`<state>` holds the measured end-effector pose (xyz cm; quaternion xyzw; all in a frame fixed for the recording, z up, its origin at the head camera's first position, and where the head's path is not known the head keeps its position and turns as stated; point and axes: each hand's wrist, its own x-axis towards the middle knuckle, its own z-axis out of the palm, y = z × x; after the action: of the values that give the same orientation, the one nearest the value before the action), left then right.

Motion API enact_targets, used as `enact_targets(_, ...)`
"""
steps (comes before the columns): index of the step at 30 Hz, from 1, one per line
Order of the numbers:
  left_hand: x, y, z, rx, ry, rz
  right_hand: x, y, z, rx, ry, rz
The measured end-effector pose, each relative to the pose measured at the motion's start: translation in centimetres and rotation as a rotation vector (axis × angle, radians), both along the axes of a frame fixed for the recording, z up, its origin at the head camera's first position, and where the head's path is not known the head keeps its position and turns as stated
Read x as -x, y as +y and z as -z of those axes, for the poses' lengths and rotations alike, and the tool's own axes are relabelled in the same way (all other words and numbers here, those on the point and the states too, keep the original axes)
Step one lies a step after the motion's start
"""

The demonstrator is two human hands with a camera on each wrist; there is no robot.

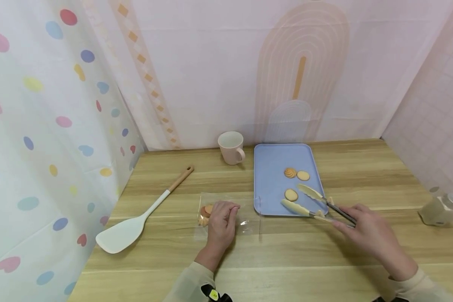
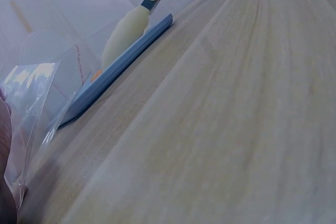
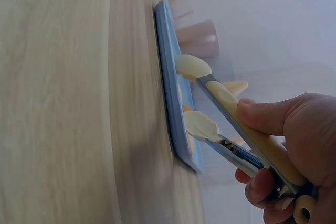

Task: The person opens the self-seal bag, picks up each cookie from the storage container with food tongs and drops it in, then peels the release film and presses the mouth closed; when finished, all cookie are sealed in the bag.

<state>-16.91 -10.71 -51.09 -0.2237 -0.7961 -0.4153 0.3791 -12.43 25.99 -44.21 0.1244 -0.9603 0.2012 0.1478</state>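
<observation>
My right hand (image 1: pixel 370 230) grips a pair of tongs (image 3: pixel 252 140) with cream tips. The tips are spread apart over the near right part of a blue tray (image 1: pixel 268 176). Three cookies lie on the tray: a round one (image 1: pixel 291 194) close to the tips, a swirled one (image 1: pixel 290 173) and another plain one (image 1: pixel 303 175) behind it. My left hand (image 1: pixel 222 222) pinches a clear plastic bag (image 1: pixel 249 222) that lies on the table, its right end meeting the tray's near edge. Several cookies (image 1: pixel 204 214) are inside the bag, partly covered by the hand.
A pink mug (image 1: pixel 231 149) stands at the back, left of the tray. A white spatula (image 1: pixel 124 235) with a wooden handle lies on the left. At the right edge of the wooden table (image 1: pixel 272 272) there is a glass jar (image 1: pixel 443 209) with a lid.
</observation>
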Motion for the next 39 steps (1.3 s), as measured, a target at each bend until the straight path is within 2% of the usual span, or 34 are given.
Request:
enact_targets(8, -0.1, 0.0, 0.0, -0.004, -0.01, -0.001, 0.0, -1.3, 0.0, -0.007, 0.004, -0.026)
enact_targets(18, -0.1, 0.0, 0.0, 0.003, -0.006, 0.001, 0.0, -0.8, 0.1, -0.001, 0.014, -0.018)
enact_targets(27, -0.3, 0.0, -0.1, 0.008, -0.034, -0.01, 0.1, -0.9, 0.5, -0.012, 0.072, -0.041)
enact_targets(39, -0.2, 0.0, -0.1, 0.011, -0.026, -0.003, -0.1, -0.7, 0.6, 0.041, 0.076, -0.054)
